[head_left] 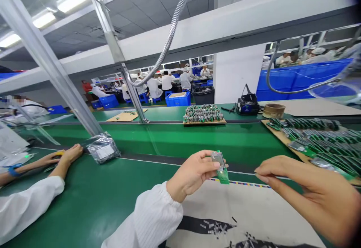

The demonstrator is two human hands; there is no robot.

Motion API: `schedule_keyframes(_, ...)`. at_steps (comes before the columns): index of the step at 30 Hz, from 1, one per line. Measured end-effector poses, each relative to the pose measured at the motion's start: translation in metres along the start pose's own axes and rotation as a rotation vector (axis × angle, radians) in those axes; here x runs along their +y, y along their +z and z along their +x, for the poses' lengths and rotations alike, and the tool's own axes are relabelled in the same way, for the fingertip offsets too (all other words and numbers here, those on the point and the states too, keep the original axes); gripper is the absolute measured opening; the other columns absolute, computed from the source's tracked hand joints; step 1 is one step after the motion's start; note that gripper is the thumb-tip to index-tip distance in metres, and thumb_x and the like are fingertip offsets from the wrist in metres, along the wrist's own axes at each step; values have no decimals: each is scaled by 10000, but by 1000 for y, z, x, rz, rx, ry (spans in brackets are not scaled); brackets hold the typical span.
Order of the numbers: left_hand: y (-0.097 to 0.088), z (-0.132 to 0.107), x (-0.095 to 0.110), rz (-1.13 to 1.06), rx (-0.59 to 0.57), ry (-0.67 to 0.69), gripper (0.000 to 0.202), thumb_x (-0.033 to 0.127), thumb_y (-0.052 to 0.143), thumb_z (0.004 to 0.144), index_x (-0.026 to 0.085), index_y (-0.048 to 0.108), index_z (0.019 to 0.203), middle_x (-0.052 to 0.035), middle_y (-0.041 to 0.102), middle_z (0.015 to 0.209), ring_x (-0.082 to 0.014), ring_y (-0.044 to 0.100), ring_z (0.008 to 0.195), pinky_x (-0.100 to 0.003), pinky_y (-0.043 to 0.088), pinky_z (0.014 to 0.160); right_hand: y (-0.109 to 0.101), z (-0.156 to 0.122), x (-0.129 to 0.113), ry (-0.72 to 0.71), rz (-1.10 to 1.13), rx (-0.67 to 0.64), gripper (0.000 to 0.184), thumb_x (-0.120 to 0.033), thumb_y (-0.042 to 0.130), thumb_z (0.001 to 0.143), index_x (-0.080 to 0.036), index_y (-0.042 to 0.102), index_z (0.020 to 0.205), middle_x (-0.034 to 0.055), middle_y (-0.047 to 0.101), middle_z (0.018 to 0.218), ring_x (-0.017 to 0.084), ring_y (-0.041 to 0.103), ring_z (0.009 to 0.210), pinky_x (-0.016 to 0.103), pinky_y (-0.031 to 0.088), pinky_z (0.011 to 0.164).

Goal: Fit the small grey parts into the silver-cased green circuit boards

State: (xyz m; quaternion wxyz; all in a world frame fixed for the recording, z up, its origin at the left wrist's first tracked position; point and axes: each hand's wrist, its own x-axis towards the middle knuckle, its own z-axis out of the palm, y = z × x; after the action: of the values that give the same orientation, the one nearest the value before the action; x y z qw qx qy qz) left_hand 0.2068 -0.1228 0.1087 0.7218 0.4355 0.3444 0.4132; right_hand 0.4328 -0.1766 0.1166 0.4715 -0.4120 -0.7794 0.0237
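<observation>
My left hand (196,172) is closed on a small green circuit board (223,175) with a clear-framed, display-like part at its upper end. The board is tilted, its green end hanging down over a pale sheet (203,199). To the right and apart from it, my right hand (304,191) has its thumb and index fingertips pressed together. Whatever lies between those fingertips, if anything, is too small to make out. Below both hands, small clear and dark strips (217,228) are scattered on the pale sheet.
Boards stand in rows on a cardboard tray (278,139) at right and another tray (204,122) across the green belt (169,137). A plastic bag (103,148) lies left, near a co-worker's hands (69,155). A metal post (132,90) and tape roll (273,110) stand beyond.
</observation>
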Motion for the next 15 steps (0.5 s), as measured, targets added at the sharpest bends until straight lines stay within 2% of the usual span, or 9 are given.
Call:
schedule_keyframes(3,8,-11,2,99,-33,64,332,202,836,635,128,662,907,-57,692,856,-116,634,753,-215,485,698,-6,1,-9,35,14,-122,124,-274,487,945,-299,605,917,-21,636,904,157,612,796,251,502,655)
schedule_keyframes(6,14,-19,1,198,-53,72,320,214,839,623,128,653,869,-39,684,785,-110,613,693,-217,475,650,-7,2,-18,77,65,-135,127,-223,498,943,-300,598,934,-26,621,918,146,595,817,243,483,655)
schedule_keyframes(10,23,-29,-2,215,-78,18,331,225,836,603,136,602,819,-19,670,689,-106,597,608,-214,464,590,2,1,-28,84,208,-8,138,-152,571,904,-283,588,943,-24,624,896,147,590,824,247,476,671)
schedule_keyframes(12,28,-34,-3,200,-84,1,331,199,844,573,143,578,762,28,622,590,-68,535,514,-181,442,532,10,-1,-32,34,292,77,177,-105,580,890,-269,572,954,-16,633,878,157,589,832,259,484,678)
schedule_keyframes(15,33,-39,-3,188,-96,-6,363,119,864,502,147,559,697,83,537,504,-29,438,436,-131,387,451,20,-3,-36,-26,331,108,205,-56,570,882,-248,549,949,4,627,841,171,576,806,274,481,626)
